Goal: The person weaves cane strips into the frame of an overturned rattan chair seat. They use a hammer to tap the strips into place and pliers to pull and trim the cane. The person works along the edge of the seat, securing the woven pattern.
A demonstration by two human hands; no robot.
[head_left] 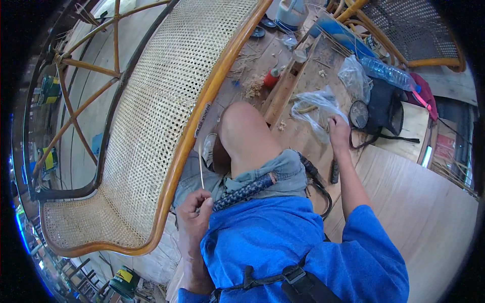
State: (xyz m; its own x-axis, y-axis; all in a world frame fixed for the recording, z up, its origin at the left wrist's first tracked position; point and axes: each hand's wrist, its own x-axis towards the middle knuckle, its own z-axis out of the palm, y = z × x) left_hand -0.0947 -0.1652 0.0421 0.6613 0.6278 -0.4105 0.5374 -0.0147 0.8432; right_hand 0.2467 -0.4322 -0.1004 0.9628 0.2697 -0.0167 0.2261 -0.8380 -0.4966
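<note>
My left hand is closed near my lap, pinching a thin, pale cane strip that points up beside the rattan frame. Across my lap lies a rod-like thing with a dark braided wrap, its near end beside my left fingers. Out to the right, my right hand is closed on the edge of a clear plastic bag on the wooden surface. At my left leans a large chair or bench piece with a woven cane panel and an orange-brown rattan rim.
Beyond my knee are a red bottle, a wooden bar and scattered shavings. A black bag and a water bottle sit at right, near a pale board. Another cane-backed chair stands far right.
</note>
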